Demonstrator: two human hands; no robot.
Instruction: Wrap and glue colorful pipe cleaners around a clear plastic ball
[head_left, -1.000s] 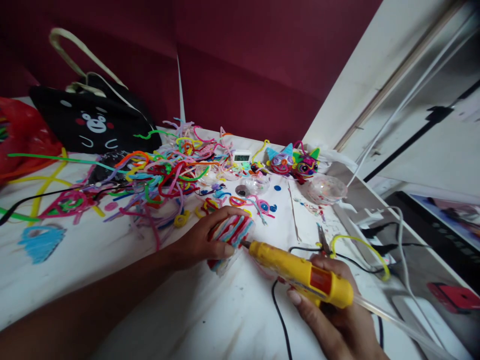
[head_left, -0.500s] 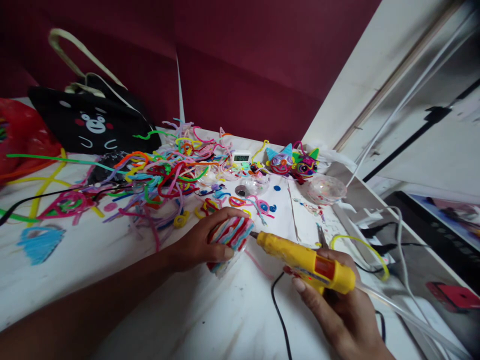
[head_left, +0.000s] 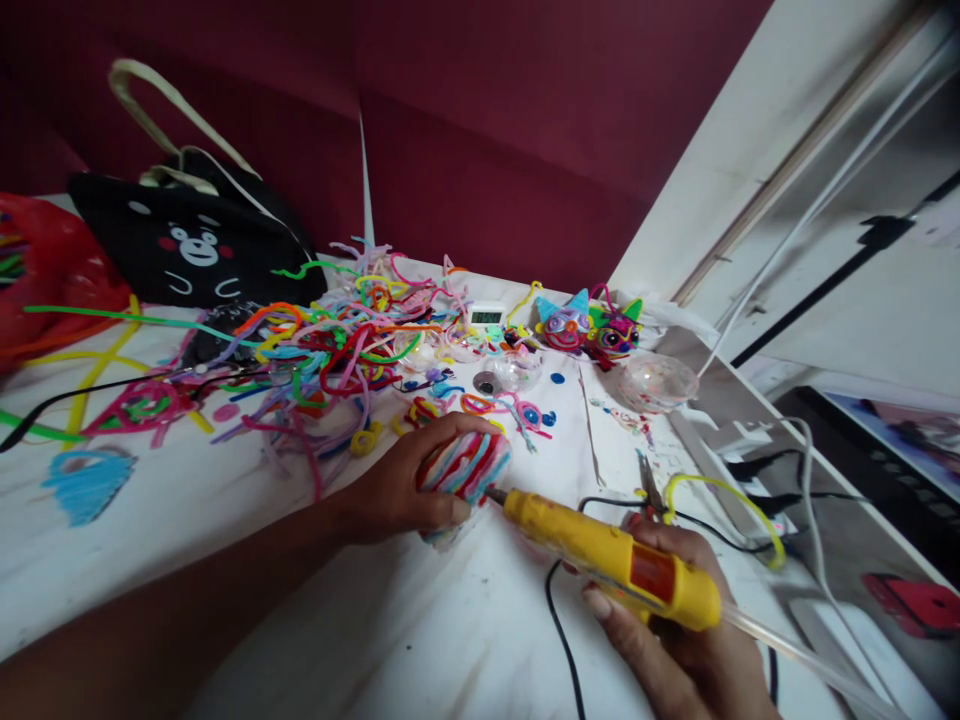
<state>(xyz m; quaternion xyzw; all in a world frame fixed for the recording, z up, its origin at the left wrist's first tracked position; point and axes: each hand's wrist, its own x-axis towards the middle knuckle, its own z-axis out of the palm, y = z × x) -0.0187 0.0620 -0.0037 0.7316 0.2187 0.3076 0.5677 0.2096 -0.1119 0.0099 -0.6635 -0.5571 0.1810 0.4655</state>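
Note:
My left hand (head_left: pixel 409 478) is closed around a rounded piece covered in striped pipe cleaners (head_left: pixel 466 467), red, blue and white, resting on the white table (head_left: pixel 420 620). My right hand (head_left: pixel 675 630) grips a yellow hot glue gun (head_left: pixel 611 558) with an orange panel. Its nozzle touches the lower right side of the striped piece. A clear glue stick (head_left: pixel 795 650) sticks out of the gun's back, and a black cord (head_left: pixel 562 640) runs toward the table's near edge.
A tangle of coloured pipe cleaners (head_left: pixel 330 350) fills the table's middle. Behind it lie a black bear-face bag (head_left: pixel 191 250), a small digital clock (head_left: pixel 486 316), two pipe-cleaner cat heads (head_left: pixel 589 328) and a clear bowl (head_left: pixel 654 382). Small scissors (head_left: pixel 646 482) and a yellow pipe cleaner (head_left: pixel 727 500) lie near the right edge.
The glue gun's nozzle drew back a little to the right half a second ago, then returned and now touches the striped piece lower down. My left hand has kept its hold.

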